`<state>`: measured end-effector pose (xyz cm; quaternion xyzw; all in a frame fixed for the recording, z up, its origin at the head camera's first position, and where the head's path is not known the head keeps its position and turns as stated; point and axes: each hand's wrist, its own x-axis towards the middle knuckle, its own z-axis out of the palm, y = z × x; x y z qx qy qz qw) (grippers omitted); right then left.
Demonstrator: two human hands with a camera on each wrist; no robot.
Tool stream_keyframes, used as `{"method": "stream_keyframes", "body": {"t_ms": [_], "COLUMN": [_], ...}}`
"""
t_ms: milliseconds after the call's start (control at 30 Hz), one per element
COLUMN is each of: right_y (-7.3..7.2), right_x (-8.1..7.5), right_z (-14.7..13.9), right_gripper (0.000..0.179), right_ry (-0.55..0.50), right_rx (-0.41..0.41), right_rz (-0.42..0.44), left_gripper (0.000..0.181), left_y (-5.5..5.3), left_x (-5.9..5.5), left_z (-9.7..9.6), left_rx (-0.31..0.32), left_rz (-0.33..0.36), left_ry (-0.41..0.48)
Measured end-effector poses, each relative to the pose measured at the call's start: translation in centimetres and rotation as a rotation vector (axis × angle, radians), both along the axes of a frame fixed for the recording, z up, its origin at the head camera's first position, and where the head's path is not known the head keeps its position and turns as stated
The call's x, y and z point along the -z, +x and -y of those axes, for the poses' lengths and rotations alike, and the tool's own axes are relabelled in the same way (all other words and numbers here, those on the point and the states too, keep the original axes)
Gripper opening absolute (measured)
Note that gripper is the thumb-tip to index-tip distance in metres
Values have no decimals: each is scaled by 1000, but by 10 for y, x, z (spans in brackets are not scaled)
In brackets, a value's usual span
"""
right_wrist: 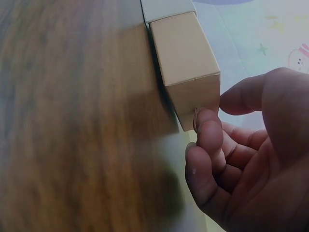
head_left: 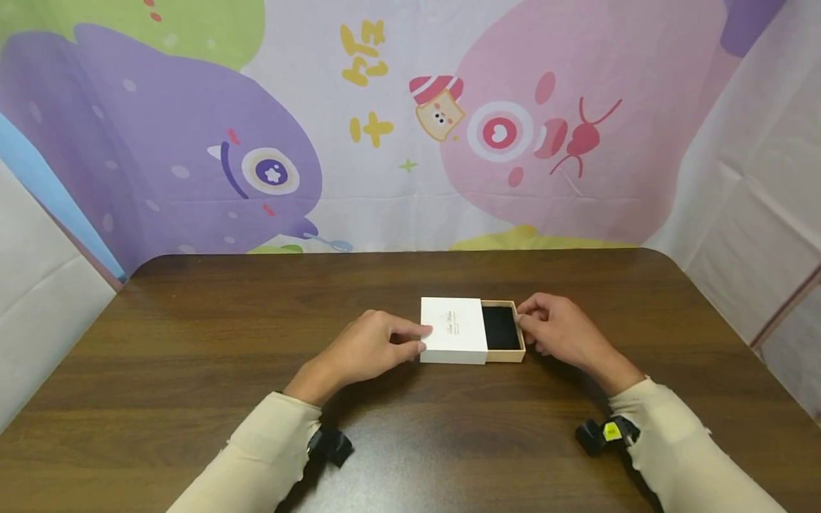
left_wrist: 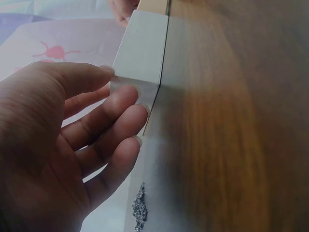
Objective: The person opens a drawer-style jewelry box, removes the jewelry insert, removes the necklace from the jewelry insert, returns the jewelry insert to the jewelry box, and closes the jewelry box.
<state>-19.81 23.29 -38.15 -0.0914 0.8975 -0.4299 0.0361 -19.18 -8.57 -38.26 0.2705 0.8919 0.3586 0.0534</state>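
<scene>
A small white box sleeve [head_left: 452, 331] with printed lettering on top lies on the table. Out of its right end sticks a tan inner drawer [right_wrist: 186, 48], partly slid out, with a black pad [head_left: 501, 328] inside. At the sleeve's left end, my left hand [head_left: 372, 345] holds it with thumb and fingers; in the left wrist view the fingertips rest against that end face. My right hand [head_left: 561, 328] pinches the drawer's outer end. A thin loop [right_wrist: 195, 118] shows at its fingertips in the right wrist view.
A brown wood-grain table [head_left: 442, 442] spreads under both arms. Behind it hangs a cloth [head_left: 398, 214] printed with cartoon figures, with pale cloth at both sides. Each wrist bears a black camera [head_left: 332, 447] over a cream sleeve.
</scene>
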Motion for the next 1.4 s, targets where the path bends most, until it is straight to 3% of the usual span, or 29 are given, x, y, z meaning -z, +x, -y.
{"method": "stream_keyframes", "body": {"t_ms": [633, 1400], "right_y": [0, 2], "right_x": [4, 0], "right_z": [2, 4], "right_gripper": [16, 19], "right_ry": [1, -18], "right_rx": [-67, -85], "right_rz": [-18, -22], "left_gripper": [27, 27], "left_y": [1, 0], "left_x": [-1, -1], "left_z": [0, 1], "left_rx": [13, 3], "left_rz": [-3, -1], "left_ry": [15, 6]}}
